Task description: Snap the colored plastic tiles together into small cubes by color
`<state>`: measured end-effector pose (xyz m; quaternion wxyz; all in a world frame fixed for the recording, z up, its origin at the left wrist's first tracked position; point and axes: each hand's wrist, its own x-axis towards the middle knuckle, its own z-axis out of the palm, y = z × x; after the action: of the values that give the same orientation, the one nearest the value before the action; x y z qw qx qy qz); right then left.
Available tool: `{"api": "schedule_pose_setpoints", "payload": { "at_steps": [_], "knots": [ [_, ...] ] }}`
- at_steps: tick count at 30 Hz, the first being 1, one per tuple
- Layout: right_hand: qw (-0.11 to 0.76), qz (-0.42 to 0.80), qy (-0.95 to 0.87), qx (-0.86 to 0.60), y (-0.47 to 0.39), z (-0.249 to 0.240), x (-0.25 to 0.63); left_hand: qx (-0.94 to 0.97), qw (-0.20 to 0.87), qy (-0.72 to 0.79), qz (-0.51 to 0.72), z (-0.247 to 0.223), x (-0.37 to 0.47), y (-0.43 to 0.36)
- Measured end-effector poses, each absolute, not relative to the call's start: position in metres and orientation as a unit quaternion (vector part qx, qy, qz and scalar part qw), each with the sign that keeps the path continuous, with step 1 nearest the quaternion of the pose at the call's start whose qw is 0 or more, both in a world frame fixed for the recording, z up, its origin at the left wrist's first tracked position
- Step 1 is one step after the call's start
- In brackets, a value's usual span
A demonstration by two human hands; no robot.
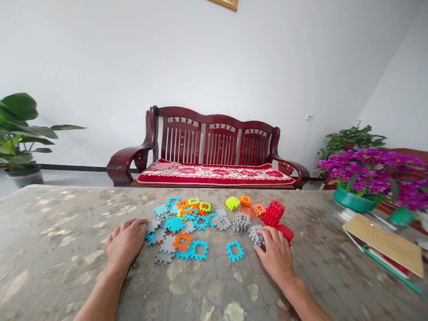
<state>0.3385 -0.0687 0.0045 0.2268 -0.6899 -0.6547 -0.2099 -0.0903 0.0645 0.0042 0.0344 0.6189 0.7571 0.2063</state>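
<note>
My left hand [127,240] lies on the table with its fingers stretched out, its fingertips by grey toothed interlocking tiles [154,225] at the left edge of a mixed pile. My right hand [274,252] has thumb and fingers around a small stack of grey interlocking tiles [257,235]. Loose in the pile are blue tiles [175,224], an orange tile [182,241] and yellow tiles [204,206]. One blue frame tile [235,251] lies apart between my hands. Near my right hand stand a grey stack [241,222] and a tall red stack [273,213], with more red tiles [285,233] partly behind my fingers.
Behind lie a yellow-green stack [232,203] and an orange stack [245,201]. On the patterned table [207,294], at right, are a cardboard-coloured pad [384,243], a green pencil [393,271] and purple flowers [364,174]. A wooden bench [220,133] stands beyond.
</note>
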Motion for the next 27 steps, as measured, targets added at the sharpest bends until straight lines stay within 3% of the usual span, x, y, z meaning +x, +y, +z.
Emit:
{"api": "schedule_pose_setpoints", "payload": {
  "at_steps": [14, 27],
  "knots": [
    [0.175, -0.244, -0.68, -0.669, -0.031, 0.005, 0.357, 0.62, 0.039, 0.758, 0.198, 0.003, -0.091, 0.065],
    [0.177, -0.235, -0.68, -0.672, -0.001, -0.001, 0.36, 0.627, 0.038, 0.752, 0.2, 0.001, -0.091, 0.066]
  ]
}}
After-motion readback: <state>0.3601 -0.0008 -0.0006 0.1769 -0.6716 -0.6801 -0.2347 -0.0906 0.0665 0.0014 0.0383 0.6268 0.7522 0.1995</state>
